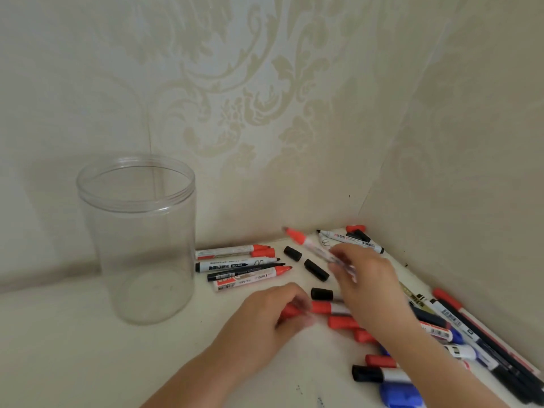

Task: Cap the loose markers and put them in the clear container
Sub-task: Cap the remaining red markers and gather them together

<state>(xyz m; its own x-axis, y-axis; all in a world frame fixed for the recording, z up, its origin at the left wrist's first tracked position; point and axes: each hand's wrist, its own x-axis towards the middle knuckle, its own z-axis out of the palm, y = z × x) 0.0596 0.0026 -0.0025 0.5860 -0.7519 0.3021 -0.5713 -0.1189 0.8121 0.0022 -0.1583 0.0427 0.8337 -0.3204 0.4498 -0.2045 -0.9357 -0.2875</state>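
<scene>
**Both hands on marker parts, jar standing empty**

Head view: the clear jar (137, 240) stands upright and open at about 9 o'clock on the white table (59, 348), with nothing inside it. Just beside it, toward 3 o'clock, five uncapped markers (241, 266) lie side by side, tips pointing right. Two black caps (306, 262) lie loose beyond them, and a third sits nearer the hands.

The right hand (365, 278) pinches a red-tipped marker (312, 245), lifted off the table and pointing toward 10 o'clock. The left hand (273, 316), at about 6 o'clock, has its fingers curled round a red cap (290, 310); motion blur hides the exact hold.

More markers and red caps (343, 322) lie between and under the arms. A pile of pens (477, 346) runs along the wall (456, 172) toward 4 o'clock, and a few more rest in the corner at 1 o'clock.
</scene>
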